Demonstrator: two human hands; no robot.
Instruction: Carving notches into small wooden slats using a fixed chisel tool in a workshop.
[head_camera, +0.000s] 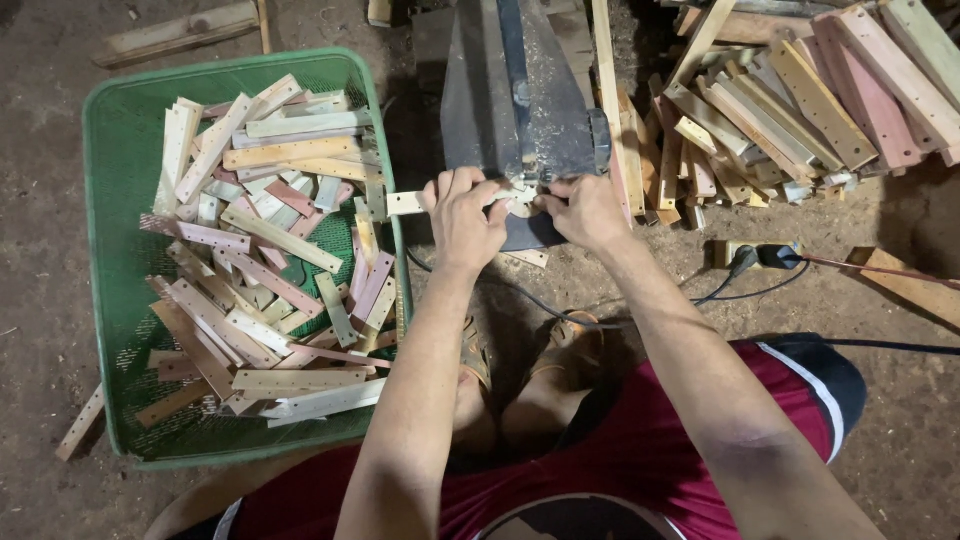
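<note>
Head cam, looking straight down. Both hands are on one wooden strip (405, 203) that lies across the front edge of a grey metal machine (520, 100). The left hand (463, 215) is curled down over the strip with the fingers closed on it, and the strip's pale left end pokes out past the knuckles toward the basket. The right hand (585, 208) pinches in close at the strip's other end, fingertips bunched near the machine's base; how much of the strip it actually grips I can't tell, since the hands cover that part.

One green mesh basket (120, 200) sits on the left, loaded with cut strips (270, 270), way too many and too overlapped to count, easily dozens, in pale, tan and pinkish wood, many with rows of small holes. One stray strip (80, 423) lies on the dirt floor touching the basket's lower left corner.

On the right is one loose pile of longer slats (790, 100), also too jumbled to count. One power strip (755, 255) lies on the floor just below that pile with one black plug in it. Two sandalled feet (560, 345) show between the forearms.
</note>
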